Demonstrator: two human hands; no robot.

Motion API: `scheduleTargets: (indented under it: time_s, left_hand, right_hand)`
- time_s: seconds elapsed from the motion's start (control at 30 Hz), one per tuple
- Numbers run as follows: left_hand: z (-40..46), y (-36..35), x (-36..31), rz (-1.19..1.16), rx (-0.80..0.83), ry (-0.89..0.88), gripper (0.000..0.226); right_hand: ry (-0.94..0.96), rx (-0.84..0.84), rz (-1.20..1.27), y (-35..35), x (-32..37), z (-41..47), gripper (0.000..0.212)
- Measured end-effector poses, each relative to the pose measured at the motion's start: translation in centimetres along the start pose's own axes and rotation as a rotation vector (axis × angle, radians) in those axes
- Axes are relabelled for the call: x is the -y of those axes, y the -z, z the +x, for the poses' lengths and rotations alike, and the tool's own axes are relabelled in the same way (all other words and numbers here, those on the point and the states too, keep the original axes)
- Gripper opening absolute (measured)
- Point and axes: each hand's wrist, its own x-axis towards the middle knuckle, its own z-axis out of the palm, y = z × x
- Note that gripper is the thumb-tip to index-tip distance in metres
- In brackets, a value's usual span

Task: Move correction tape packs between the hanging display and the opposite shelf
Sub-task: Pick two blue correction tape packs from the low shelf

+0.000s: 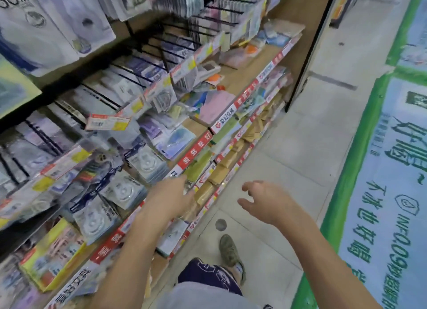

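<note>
- Head view, looking down along a stationery aisle: the left hand [172,196] reaches toward the red-and-white price strip [196,150] on the shelf's front edge, fingers extended and loosely together, gripping nothing that I can make out.
- The right hand [265,201] hangs over the tiled floor [288,160], well apart from the shelf, fingers spread and slightly curled, holding nothing — probably free to receive or steady a pack.
- The correction tape packs [122,190] lie overlapping on the shelf board just beside the left hand, clear blisters facing up so the round reels show; more packs hang on the black wire hooks [138,77] above, carded so they slide off forward.
- A yellow display box [52,254] stands at the near end of the shelf, open top toward the aisle.
- Edges: the price strip forms a low lip, so a pack would likely need lifting over it, not dragging. The hooks jut out above the shelf, leaving limited height to raise a pack straight up.
- Open room lies to the right, over the floor and toward the green-bordered floor banner [381,193]; the person's shoe [230,253] stands close to the shelf base.
- The opposite shelf is not in view, so I cannot tell where a pack would go.
</note>
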Motion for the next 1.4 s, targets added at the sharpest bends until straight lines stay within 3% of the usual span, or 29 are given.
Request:
scheduleTargets:
  time_s: [0.37, 0.53, 0.7, 0.87, 1.03, 1.2, 1.4]
  left_hand:
    - [9.0, 5.9, 0.7, -0.198, -0.138, 0.187, 0.032]
    - [10.0, 6.1, 1.7, -0.123, -0.111, 0.323, 0.040]
    - [10.7, 6.2, -0.7, -0.166, -0.035, 0.506, 0.041]
    - [12.5, 7.9, -1.7, -0.307, -0.071, 0.721, 0.040]
    - [13.2, 8.7, -2.7, -0.364, -0.125, 0.870, 0.039]
    - [13.3, 5.8, -4.8, -0.451, -0.036, 0.965, 0.043]
    - [14.5, 3.2, -6.6, -0.554, -0.058, 1.004, 0.038]
  right_hand:
    - [0.171, 0.149, 0.010, 5.4, -1.1, 14.5, 0.044]
    - [0.237, 0.259, 0.097, 7.5, -0.3, 21.4, 0.049]
    - [0.489, 0.376, -0.170, 9.8, 2.4, 26.4, 0.043]
    - [0.673, 0.428, -0.283, 12.1, 4.6, 31.5, 0.033]
    - [0.788, 0.484, -0.436, 12.7, 6.5, 35.9, 0.054]
    - [0.883, 0.446, -0.486, 12.1, 8.7, 38.3, 0.051]
    - [0.942, 0.361, -0.488, 8.4, 11.1, 41.3, 0.049]
